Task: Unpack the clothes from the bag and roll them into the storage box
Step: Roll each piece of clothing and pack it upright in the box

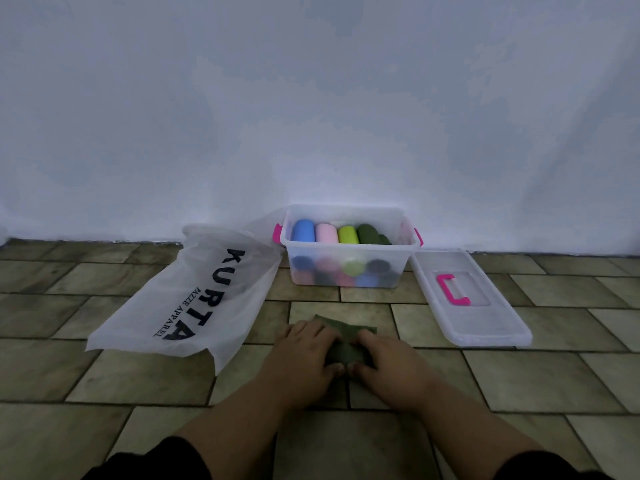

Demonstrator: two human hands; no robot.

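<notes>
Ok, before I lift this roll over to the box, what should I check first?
1. Grip: left hand and right hand both hold the green cloth, one on each side. Ok.
2. Roll finished: a flat flap of the cloth lies unrolled beyond the fingers. Not ok.
3. Storage box open: the lid lies off, to its right. Ok.
4. Room in the top row: the rolls fill most of it, and the right end is unclear. Cannot tell.
5. Bag emptied: it lies flat, but its inside is hidden. Cannot tell.
</notes>
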